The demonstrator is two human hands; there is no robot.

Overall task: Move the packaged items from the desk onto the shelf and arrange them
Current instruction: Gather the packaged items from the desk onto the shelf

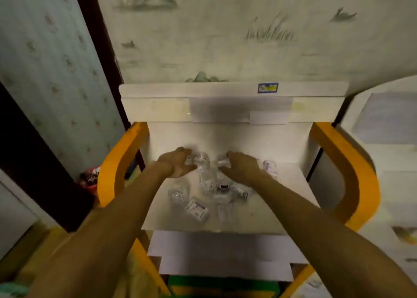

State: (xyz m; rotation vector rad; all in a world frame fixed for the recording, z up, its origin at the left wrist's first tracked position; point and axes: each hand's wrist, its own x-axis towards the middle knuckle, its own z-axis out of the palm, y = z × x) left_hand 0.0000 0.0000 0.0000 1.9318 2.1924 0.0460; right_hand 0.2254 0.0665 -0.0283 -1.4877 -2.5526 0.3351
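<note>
Both my hands were out over the white shelf [291, 198] — the left hand [178, 164] curled round a clear packet [201, 160], the right hand [242, 166] pinching another packet [222, 162]. The loose packets [209, 196] lay scattered on the shelf just nearer me — one more [270, 167] sat beside my right hand.

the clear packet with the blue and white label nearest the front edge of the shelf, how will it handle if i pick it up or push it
The labelled packet looks small and thin, so probably light. Its clear glossy wrap suggests it may slide easily on the smooth white shelf and feel slippery. It lies flat, so rolling or tipping seems unlikely.
</note>
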